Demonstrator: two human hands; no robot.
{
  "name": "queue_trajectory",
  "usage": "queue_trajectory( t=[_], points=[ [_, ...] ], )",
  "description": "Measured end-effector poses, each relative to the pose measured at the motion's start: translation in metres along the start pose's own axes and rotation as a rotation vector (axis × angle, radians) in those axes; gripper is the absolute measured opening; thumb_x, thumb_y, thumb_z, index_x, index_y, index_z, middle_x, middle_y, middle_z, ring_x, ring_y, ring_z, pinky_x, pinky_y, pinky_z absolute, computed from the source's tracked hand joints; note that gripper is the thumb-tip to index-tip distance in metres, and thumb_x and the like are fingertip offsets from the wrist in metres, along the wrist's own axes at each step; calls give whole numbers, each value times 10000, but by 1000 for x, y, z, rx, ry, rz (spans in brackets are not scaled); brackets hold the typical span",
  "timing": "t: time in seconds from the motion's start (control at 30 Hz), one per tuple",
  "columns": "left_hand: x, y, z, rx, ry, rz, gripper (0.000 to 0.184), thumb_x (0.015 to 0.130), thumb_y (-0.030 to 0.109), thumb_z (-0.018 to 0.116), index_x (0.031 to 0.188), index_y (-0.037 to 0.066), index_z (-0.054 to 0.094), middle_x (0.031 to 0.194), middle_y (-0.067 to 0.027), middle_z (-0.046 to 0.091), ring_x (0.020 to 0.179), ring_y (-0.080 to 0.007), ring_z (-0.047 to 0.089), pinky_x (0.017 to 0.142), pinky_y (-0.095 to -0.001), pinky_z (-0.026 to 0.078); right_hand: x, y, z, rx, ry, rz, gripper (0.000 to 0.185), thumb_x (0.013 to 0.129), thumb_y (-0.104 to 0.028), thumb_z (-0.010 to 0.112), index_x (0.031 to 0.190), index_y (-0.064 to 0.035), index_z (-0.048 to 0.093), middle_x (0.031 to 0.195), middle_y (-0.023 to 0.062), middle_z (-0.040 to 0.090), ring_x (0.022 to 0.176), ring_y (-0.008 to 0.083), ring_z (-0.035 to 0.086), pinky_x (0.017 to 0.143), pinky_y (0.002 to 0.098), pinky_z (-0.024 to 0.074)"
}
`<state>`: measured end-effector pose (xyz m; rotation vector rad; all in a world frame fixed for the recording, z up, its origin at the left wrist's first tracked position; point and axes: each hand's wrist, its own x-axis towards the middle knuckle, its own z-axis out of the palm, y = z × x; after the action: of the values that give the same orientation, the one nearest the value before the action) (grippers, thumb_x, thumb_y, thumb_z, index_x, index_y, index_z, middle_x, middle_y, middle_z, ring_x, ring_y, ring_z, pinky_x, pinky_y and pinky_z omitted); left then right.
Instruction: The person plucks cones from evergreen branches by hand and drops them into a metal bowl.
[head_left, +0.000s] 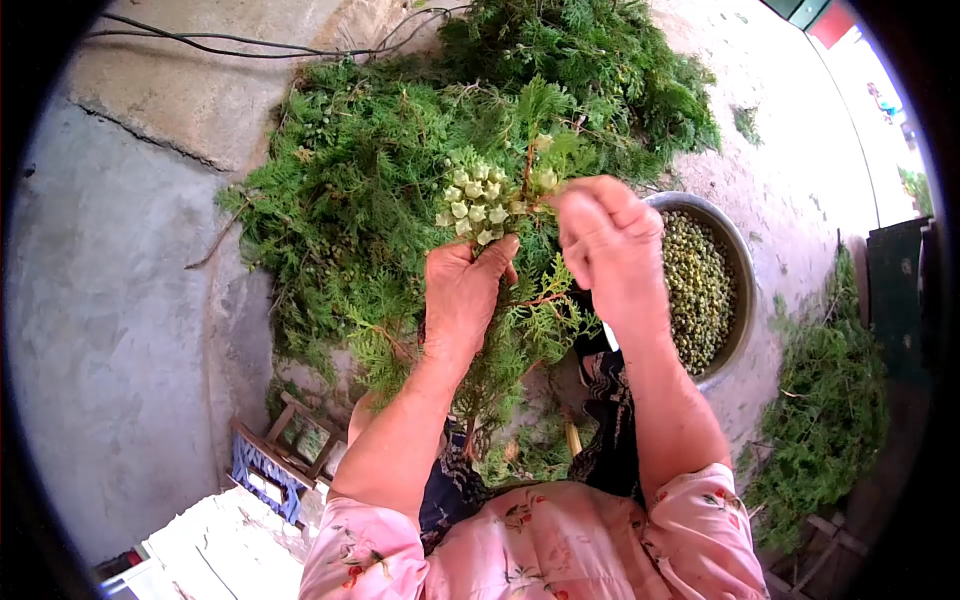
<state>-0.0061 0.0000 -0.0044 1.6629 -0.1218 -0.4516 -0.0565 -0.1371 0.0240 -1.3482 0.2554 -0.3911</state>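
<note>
My left hand [465, 290] is closed around a conifer sprig, its thumb just below a tight bunch of pale green cones [475, 205]. Feathery green leaves of the same sprig hang down toward my lap. My right hand [612, 238] is level with the bunch, on its right side. Its fingers are closed in a pinch at a thin brown twig, slightly smeared by motion; what lies between them is hidden. Just right of that hand stands a round metal basin [745, 290] holding many small green-yellow cones [700, 290].
A big heap of cut conifer branches [350, 170] covers the ground ahead. More branches [825, 400] lie at the right. A black cable [250, 50] crosses the concrete at upper left. Beside my left arm is a small wooden stool [285, 440] with blue cloth.
</note>
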Motion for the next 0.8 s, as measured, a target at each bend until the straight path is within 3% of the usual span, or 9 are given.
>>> queue_trajectory(
  t=[0.03, 0.1, 0.13, 0.3, 0.4, 0.5, 0.53, 0.63, 0.8],
  points=[
    [0, 1, 2, -48, 7, 27, 166, 799, 124, 609, 674, 18, 627, 554, 33, 518, 508, -54, 394, 478, -228, 306, -1, -1, 10, -416, 51, -121, 145, 806, -109, 608, 905, -3, 601, 694, 60, 612, 509, 133, 548, 467, 246, 434],
    [0, 1, 4, -68, 4, 19, 157, 798, 122, 607, 683, 18, 631, 555, 28, 527, 510, -55, 409, 478, -230, 313, 0, 12, 16, -626, 65, -355, 199, 784, -62, 599, 980, -29, 604, 768, 118, 627, 643, 253, 609, 575, 314, 469],
    [0, 2, 5, -87, 1, 10, 150, 797, 120, 605, 692, 19, 635, 555, 24, 535, 512, -55, 425, 478, -231, 319, 0, 16, 14, -731, 47, -365, 169, 783, -46, 583, 948, -36, 613, 808, 175, 603, 713, 328, 600, 594, 354, 470],
    [0, -1, 4, -127, -72, 1, 104, 794, 94, 596, 743, 17, 644, 590, 5, 573, 521, -66, 458, 501, -236, 355, 4, 19, 7, -813, 15, -386, 134, 782, -65, 592, 909, -27, 614, 746, 172, 595, 685, 321, 596, 578, 345, 468],
    [1, 2, 2, -199, -116, -84, 80, 785, 75, 604, 765, 9, 644, 619, -7, 589, 531, -77, 468, 521, -238, 371, 3, 20, 10, -563, 77, -191, 126, 794, -76, 594, 902, -12, 607, 676, 141, 583, 615, 243, 590, 555, 325, 455],
    [3, 6, 1, -292, -141, -123, 73, 771, 73, 626, 771, 1, 642, 645, -18, 601, 547, -88, 478, 534, -239, 378, -1, 17, 9, 211, 25, 237, 147, 875, -110, 516, 849, 20, 579, 566, 11, 487, 448, 68, 400, 388, 217, 317],
    [3, 6, 1, -296, -145, -119, 77, 764, 75, 639, 769, -2, 641, 658, -24, 606, 556, -93, 483, 538, -240, 379, -2, 22, 11, 304, 57, 235, 169, 895, -137, 495, 849, 4, 578, 564, -6, 477, 409, 55, 355, 357, 191, 257],
    [4, 3, 5, -363, -94, -79, 89, 759, 94, 659, 768, 7, 642, 683, -24, 616, 569, -98, 490, 547, -246, 385, -3, 22, 9, 469, 120, 264, 174, 879, -171, 538, 903, -8, 593, 611, 2, 522, 408, 47, 363, 354, 185, 263],
    [2, 2, 1, -285, -52, -80, 101, 760, 100, 666, 801, 9, 648, 718, -12, 625, 620, -92, 501, 592, -250, 397, 7, 10, -7, 611, 157, 121, 153, 859, -142, 547, 919, -2, 559, 734, 64, 560, 439, 74, 405, 368, 187, 279]
  ],
)
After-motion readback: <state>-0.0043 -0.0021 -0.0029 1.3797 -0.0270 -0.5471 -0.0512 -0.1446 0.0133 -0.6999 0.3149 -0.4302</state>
